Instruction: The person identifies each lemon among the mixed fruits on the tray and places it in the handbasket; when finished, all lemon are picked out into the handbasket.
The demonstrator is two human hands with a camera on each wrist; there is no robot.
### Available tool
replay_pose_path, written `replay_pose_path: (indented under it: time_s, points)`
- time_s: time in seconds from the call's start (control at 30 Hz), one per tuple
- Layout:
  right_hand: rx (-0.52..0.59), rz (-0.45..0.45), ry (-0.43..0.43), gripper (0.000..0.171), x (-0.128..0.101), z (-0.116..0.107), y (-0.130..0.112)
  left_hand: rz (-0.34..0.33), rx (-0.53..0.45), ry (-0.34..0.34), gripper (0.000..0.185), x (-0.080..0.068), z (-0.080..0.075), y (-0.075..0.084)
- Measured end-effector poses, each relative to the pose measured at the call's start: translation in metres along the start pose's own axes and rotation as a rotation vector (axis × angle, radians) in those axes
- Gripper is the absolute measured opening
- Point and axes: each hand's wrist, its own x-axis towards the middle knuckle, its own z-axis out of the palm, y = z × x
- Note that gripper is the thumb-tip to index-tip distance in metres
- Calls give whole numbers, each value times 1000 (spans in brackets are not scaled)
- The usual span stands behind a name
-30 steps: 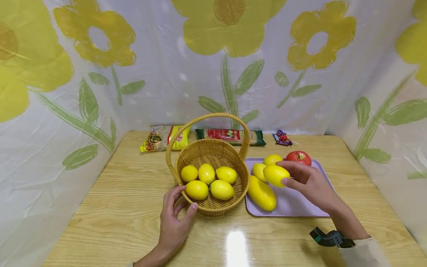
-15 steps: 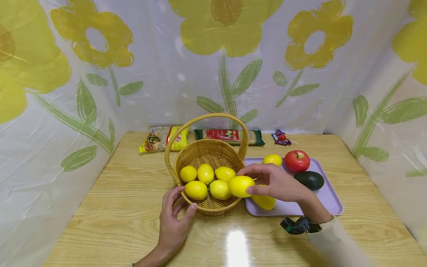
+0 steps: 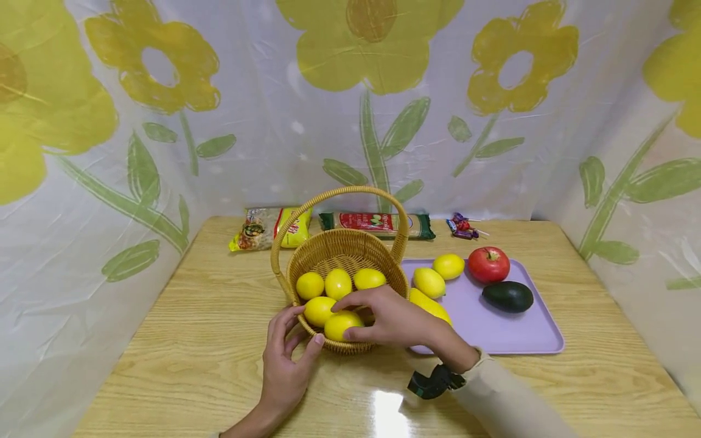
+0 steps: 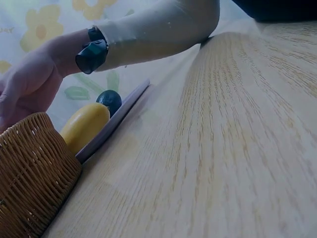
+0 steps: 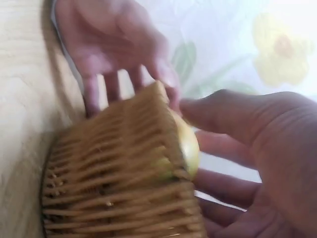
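Observation:
My right hand (image 3: 397,319) is inside the wicker basket (image 3: 350,243), pinching a lemon (image 3: 341,326) between thumb and fingers low over the front rim. More lemons (image 3: 338,283) lie in the basket around it, one partly behind my fingers. At the basket's front left, my left hand (image 3: 287,359) holds the rim, index finger and thumb spread along it. In the right wrist view the pinched lemon (image 5: 190,144) shows just beyond the woven wall. Two lemons (image 3: 429,283) lie on the purple tray (image 3: 471,331) to the right.
Also on the tray are a long yellow fruit (image 3: 429,306), a dark green avocado (image 3: 508,297) and a red apple-like fruit (image 3: 488,265). Along the back stand a yellow food bag (image 3: 292,226), a long green-and-red packet (image 3: 378,224) and wrapped lollipops (image 3: 462,226). The basket's tall handle (image 3: 350,190) arches up.
My right hand has carried the lemon leftward from over the tray into the basket, uncovering the avocado and the tray's lemons. My left hand has stayed at the basket rim.

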Motion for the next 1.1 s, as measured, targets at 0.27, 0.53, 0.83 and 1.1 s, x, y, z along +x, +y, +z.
replay_pose_path:
  time_s: [0.27, 0.53, 0.83, 1.1]
  points:
    - [204, -21, 80, 42, -17, -22, 13, 12, -7, -3, 56, 0, 1, 1]
    - [388, 24, 196, 42, -58, -65, 53, 10, 0, 0, 55, 0, 1, 2]
    - [102, 231, 236, 45, -96, -104, 86, 4, 5, -8, 57, 0, -1, 0]
    - [-45, 291, 185, 45, -95, -101, 95, -3, 3, -2, 55, 0, 1, 1]
